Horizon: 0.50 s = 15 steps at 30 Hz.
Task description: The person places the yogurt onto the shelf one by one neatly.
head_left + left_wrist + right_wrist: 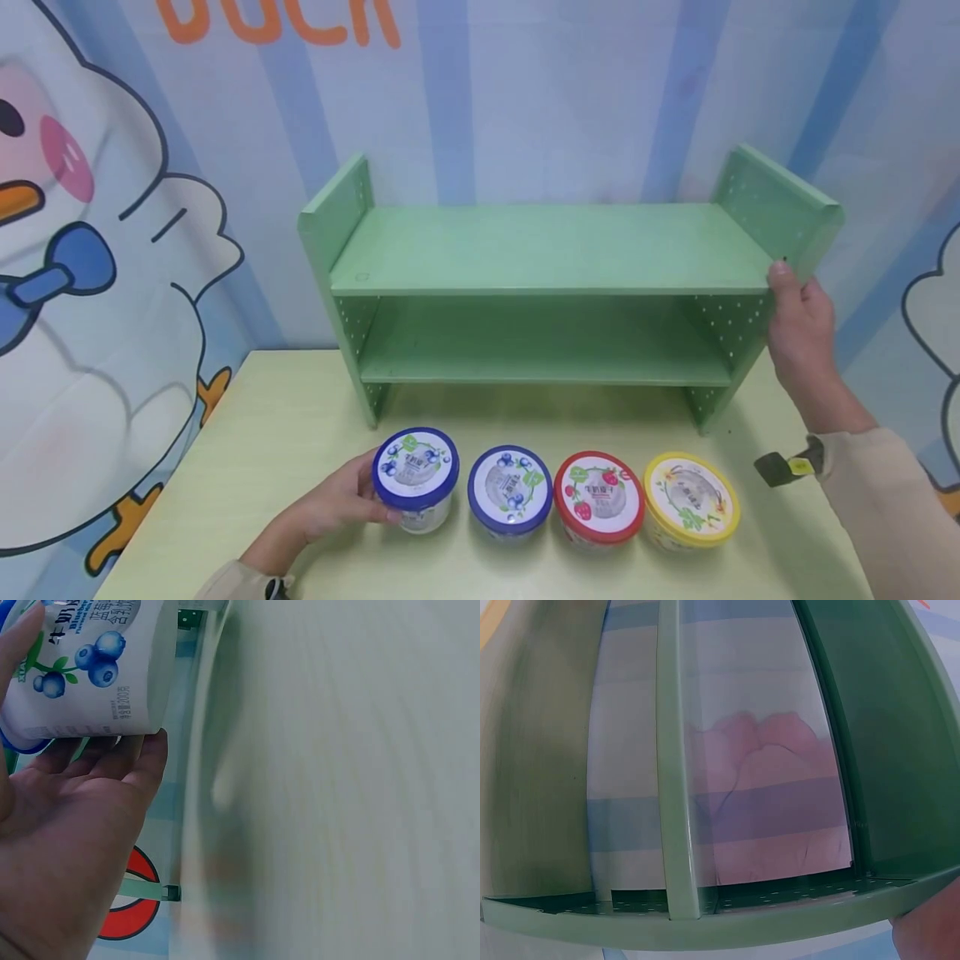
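Beside three other cups (600,500) on the worktop (296,396), the left grip (341,498) pinches a blue-lidded cup (416,475); the right grip (802,325) clasps the green shelf (540,250). Picking-up seems in hand; the next move probably needs level support.

Blue-striped backdrop (555,108), orange lettering (262,35), cartoon duck (82,425), pale yellow table (277,417)
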Each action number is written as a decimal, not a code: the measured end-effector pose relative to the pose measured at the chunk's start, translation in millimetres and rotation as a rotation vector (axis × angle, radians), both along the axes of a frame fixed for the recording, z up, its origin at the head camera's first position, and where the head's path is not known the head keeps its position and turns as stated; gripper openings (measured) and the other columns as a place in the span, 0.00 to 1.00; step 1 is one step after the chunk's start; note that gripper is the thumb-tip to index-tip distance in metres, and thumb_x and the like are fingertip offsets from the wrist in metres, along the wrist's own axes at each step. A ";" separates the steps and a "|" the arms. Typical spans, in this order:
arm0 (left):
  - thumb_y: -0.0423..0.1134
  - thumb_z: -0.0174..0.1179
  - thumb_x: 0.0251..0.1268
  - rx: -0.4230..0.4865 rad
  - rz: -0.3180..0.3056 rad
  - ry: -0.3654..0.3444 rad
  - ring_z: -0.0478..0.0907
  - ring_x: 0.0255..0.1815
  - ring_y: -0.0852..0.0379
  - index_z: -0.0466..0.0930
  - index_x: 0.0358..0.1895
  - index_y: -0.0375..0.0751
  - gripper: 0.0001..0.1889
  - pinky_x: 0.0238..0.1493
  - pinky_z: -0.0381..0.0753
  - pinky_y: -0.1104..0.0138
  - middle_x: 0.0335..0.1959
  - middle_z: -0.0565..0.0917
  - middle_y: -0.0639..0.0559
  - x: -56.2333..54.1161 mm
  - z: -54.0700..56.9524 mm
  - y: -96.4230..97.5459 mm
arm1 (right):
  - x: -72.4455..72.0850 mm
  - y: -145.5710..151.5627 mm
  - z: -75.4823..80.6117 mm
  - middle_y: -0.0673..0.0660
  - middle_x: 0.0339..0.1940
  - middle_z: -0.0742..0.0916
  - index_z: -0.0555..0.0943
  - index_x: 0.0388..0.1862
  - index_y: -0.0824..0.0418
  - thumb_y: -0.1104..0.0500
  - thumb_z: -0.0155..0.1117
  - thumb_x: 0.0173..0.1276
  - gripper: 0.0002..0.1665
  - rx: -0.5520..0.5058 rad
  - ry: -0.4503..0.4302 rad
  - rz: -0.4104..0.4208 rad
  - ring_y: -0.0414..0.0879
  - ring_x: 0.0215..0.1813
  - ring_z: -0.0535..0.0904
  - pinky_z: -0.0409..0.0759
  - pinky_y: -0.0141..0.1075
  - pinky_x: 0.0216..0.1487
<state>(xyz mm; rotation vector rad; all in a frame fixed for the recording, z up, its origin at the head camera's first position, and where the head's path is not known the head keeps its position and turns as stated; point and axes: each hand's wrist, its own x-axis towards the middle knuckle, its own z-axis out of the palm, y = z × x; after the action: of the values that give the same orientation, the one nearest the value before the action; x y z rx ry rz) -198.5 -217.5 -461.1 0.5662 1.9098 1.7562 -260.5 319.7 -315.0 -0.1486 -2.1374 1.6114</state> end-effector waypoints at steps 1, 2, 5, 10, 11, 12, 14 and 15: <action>0.25 0.71 0.50 0.007 -0.003 0.000 0.61 0.71 0.40 0.50 0.74 0.26 0.49 0.70 0.60 0.60 0.69 0.66 0.35 0.0 0.1 0.1 | -0.1 -0.1 0.0 0.52 0.37 0.75 0.73 0.57 0.41 0.40 0.43 0.78 0.17 -0.009 0.002 0.002 0.43 0.33 0.67 0.69 0.30 0.33; 0.26 0.71 0.50 0.010 -0.002 0.000 0.61 0.70 0.40 0.50 0.74 0.25 0.49 0.69 0.62 0.62 0.69 0.67 0.35 -0.1 0.4 0.2 | -0.1 -0.2 -0.2 0.50 0.39 0.75 0.73 0.57 0.41 0.40 0.43 0.78 0.17 -0.022 0.007 0.004 0.43 0.35 0.67 0.69 0.30 0.36; 0.26 0.71 0.50 0.028 -0.003 0.003 0.62 0.70 0.40 0.50 0.74 0.25 0.49 0.67 0.65 0.65 0.69 0.67 0.34 -0.2 2.0 0.8 | -0.7 -0.7 -1.1 0.46 0.41 0.77 0.74 0.57 0.42 0.41 0.44 0.78 0.17 -0.041 0.025 0.002 0.41 0.39 0.68 0.67 0.32 0.42; 0.26 0.71 0.50 0.067 -0.001 0.005 0.63 0.69 0.41 0.47 0.74 0.25 0.50 0.66 0.67 0.65 0.69 0.65 0.32 -1.0 4.6 1.3 | -1.4 -1.3 -2.4 0.44 0.42 0.77 0.75 0.57 0.42 0.41 0.43 0.78 0.17 -0.035 0.037 -0.002 0.41 0.41 0.69 0.65 0.35 0.45; 0.26 0.71 0.50 0.071 0.002 0.006 0.64 0.68 0.41 0.47 0.74 0.25 0.50 0.65 0.68 0.65 0.68 0.66 0.32 -1.1 4.9 1.3 | -1.5 -1.3 -2.5 0.44 0.42 0.78 0.75 0.57 0.42 0.41 0.44 0.78 0.18 -0.039 0.039 0.001 0.41 0.42 0.69 0.65 0.35 0.45; 0.26 0.71 0.50 0.076 0.002 0.009 0.65 0.68 0.42 0.47 0.74 0.24 0.50 0.65 0.68 0.64 0.68 0.66 0.32 -1.3 5.1 1.3 | -1.8 -1.3 -2.7 0.44 0.42 0.77 0.75 0.57 0.43 0.41 0.44 0.78 0.18 -0.040 0.041 0.001 0.41 0.41 0.68 0.64 0.35 0.45; 0.25 0.70 0.50 0.089 -0.002 0.019 0.65 0.68 0.44 0.46 0.74 0.24 0.50 0.65 0.68 0.64 0.68 0.65 0.32 -1.8 5.4 1.7 | -2.2 -0.7 -3.0 0.44 0.42 0.77 0.75 0.58 0.42 0.41 0.44 0.78 0.18 -0.041 0.038 -0.002 0.41 0.42 0.68 0.64 0.36 0.46; 0.25 0.70 0.50 0.096 -0.006 0.027 0.66 0.68 0.45 0.46 0.74 0.24 0.50 0.65 0.68 0.64 0.69 0.65 0.31 -2.1 5.5 1.9 | -2.6 -0.3 -3.2 0.43 0.43 0.78 0.75 0.58 0.43 0.41 0.44 0.78 0.18 -0.051 0.038 -0.004 0.40 0.43 0.69 0.64 0.35 0.47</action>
<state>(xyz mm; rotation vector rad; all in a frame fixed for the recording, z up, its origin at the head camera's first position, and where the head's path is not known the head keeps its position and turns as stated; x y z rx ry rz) -200.6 -215.6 -455.6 0.6324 1.8480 1.8530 -263.1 319.4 -318.1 -0.1371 -2.0672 1.6546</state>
